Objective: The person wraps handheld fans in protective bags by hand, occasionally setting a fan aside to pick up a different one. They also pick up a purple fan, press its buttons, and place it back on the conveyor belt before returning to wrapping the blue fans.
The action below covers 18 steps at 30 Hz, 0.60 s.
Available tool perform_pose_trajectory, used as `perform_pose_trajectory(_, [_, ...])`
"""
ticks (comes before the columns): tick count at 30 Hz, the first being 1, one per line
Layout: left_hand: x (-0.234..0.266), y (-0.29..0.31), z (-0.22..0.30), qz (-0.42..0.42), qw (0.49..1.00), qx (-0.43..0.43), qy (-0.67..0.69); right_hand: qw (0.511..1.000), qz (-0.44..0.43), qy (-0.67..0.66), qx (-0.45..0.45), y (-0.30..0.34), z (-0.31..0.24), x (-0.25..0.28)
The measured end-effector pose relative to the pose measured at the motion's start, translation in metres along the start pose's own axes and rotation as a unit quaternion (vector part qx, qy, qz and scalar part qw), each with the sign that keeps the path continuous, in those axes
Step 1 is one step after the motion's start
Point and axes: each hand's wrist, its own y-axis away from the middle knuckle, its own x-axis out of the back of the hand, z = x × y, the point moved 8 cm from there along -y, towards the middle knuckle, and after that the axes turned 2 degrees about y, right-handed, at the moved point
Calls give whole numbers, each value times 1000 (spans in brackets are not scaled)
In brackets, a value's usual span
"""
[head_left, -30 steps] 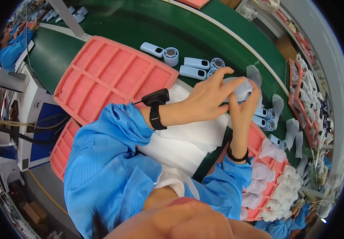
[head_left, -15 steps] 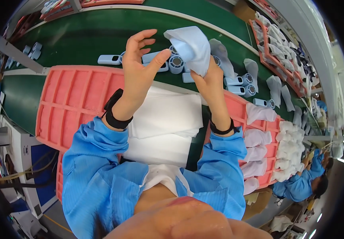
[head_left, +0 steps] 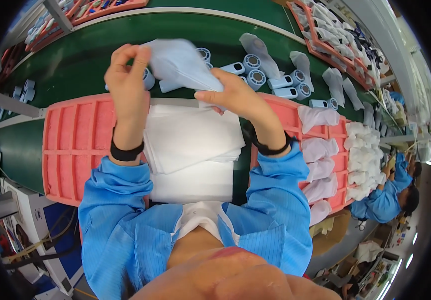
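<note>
My right hand (head_left: 233,95) grips the lower end of a white translucent bag (head_left: 178,62). A pale blue shape shows through the bag, blurred by motion; its kind is hard to make out. At the bag's upper left corner, the fingers of my left hand (head_left: 128,72) pinch its edge. Just beyond my hands lie several light blue handheld devices with round grilled heads (head_left: 256,79). Below the hands is a stack of flat white bags (head_left: 190,142).
An unfilled pink divided tray (head_left: 73,140) lies left of the stack. Another pink tray (head_left: 278,107), at right, carries wrapped pieces (head_left: 320,147). Several bagged devices (head_left: 263,55) rest on the green belt (head_left: 95,52). A person in blue (head_left: 383,200) works at far right.
Both hands have moved left with the bag, which now stretches between them. My left hand has gone from spread fingers to pinching the bag's edge. The view has shifted slightly.
</note>
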Motion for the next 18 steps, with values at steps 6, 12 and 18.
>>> perform_pose_trajectory(6, [-69, 32, -5, -101, 984, -39, -139, 854, 355, 376, 52, -88, 56, 122])
perform_pose_trajectory(12, [-164, 142, -49, -413, 881, -28, -230, 759, 326, 564, -10, -108, 149, 195])
perform_pose_trajectory(18, [-177, 171, -59, -434, 814, -120, -367, 645, 486, 558, -190, 25, 183, 372])
